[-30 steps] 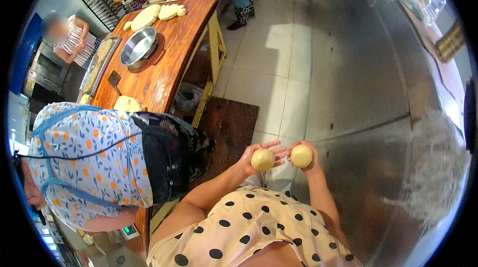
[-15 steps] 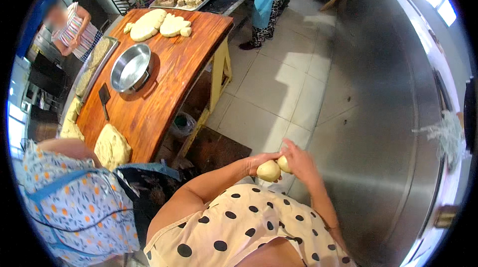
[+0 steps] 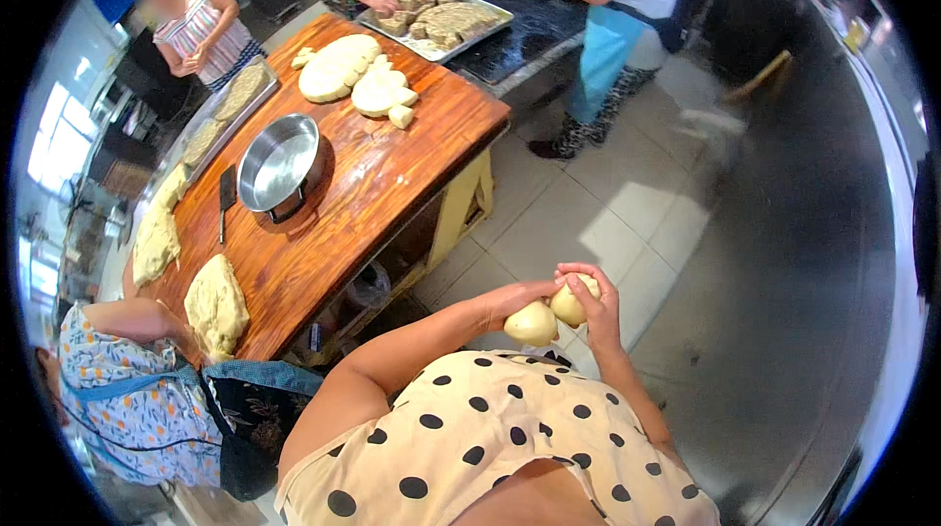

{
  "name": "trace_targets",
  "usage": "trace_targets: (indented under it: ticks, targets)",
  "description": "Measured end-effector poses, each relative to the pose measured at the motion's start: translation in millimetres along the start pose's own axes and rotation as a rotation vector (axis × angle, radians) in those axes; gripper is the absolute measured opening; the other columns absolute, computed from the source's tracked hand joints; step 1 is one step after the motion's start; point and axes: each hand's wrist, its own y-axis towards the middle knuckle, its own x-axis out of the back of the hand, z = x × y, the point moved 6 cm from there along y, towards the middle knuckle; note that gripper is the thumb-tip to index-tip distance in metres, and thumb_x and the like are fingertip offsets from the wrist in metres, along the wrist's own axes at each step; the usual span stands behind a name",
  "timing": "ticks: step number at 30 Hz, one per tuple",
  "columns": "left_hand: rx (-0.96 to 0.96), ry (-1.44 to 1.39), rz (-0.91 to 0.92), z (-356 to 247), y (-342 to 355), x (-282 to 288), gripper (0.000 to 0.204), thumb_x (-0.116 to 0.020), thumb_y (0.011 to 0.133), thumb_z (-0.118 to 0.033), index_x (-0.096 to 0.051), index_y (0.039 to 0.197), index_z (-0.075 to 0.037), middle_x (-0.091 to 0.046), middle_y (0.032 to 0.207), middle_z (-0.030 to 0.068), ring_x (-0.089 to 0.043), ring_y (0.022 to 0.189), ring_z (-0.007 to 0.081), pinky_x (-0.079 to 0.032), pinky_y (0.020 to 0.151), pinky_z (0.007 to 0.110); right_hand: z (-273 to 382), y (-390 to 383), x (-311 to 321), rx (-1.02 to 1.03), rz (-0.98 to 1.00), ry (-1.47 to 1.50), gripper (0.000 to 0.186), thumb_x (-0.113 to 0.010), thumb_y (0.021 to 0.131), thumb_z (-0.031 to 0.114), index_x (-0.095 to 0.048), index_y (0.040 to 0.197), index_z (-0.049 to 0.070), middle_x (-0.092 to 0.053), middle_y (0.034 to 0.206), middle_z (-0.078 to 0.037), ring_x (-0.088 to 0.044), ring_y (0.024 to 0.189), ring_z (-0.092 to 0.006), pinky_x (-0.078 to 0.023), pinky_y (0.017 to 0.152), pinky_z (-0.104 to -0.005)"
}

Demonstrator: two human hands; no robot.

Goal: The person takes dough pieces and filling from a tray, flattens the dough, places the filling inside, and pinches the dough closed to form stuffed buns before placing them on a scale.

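The lower ball (image 3: 530,325) and the upper ball (image 3: 569,305), both of smooth pale dough, made two in the person's hands, out in front of the spotted top (image 3: 490,408) and to the right of the wooden table (image 3: 372,158). On that table were one steel pan (image 3: 279,168), one scraper (image 3: 227,191) and one broad lump of dough (image 3: 218,305) by the nearest person's arm; toward the far end lay two large mounds (image 3: 335,68) with a few small pieces about them. Two trays (image 3: 475,42) showed — one along the table's left edge, one past its far end — and four co-workers (image 3: 201,31) stood around. Both forearms came up from below and slanted in toward each other, so the hands met at the dough. The left hand (image 3: 512,301) was cupped about the lower ball, its fingers mostly hidden behind; the right hand (image 3: 603,308) curled over the upper ball, fingers close together, gripping its top and right side. The balls were too round for a long axis to be told; side by side, they made a line slanting from lower left to upper right. The scraper's blade pointed away, its handle toward the near side.
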Motion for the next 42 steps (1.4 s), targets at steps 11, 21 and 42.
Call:
trace_targets:
  ticks: [11,21,42]
  targets:
    - [-0.183,-0.077,-0.392,-130,79,124,0.054,-0.051,0.099,-0.046,-0.045,0.134,-0.005,-0.062,0.112,0.0127,-0.069,0.079,0.0218,-0.058,0.065,0.035,-26,232,-32,-0.089,0.145,0.12,0.02,-0.057,0.093,0.018,-0.068,0.098,0.001,-0.069,0.099,-0.006,-0.062,0.091,-0.0147,-0.051,0.082,-0.0301]
    - [-0.356,-0.852,-0.553,-232,105,291,0.03,-0.043,0.098,-0.015,-0.043,0.127,-0.008,-0.066,0.111,0.0257,-0.067,0.086,0.0343,-0.058,0.077,0.046,-45,419,-39,-0.685,0.191,0.485,0.033,-0.056,0.088,0.014,-0.057,0.118,-0.002,-0.066,0.107,-0.021,-0.068,0.093,-0.0291,-0.058,0.085,-0.0402]
    - [-0.522,0.546,-1.055,-547,279,461,0.079,-0.073,0.083,-0.036,-0.038,0.144,0.0,-0.048,0.139,0.0256,-0.051,0.126,0.0336,-0.04,0.106,0.039,-34,785,-92,-0.891,0.722,0.361,0.071,-0.071,0.087,0.019,-0.032,0.146,0.01,-0.06,0.119,-0.014,-0.07,0.086,-0.0255,-0.059,0.075,-0.0368]
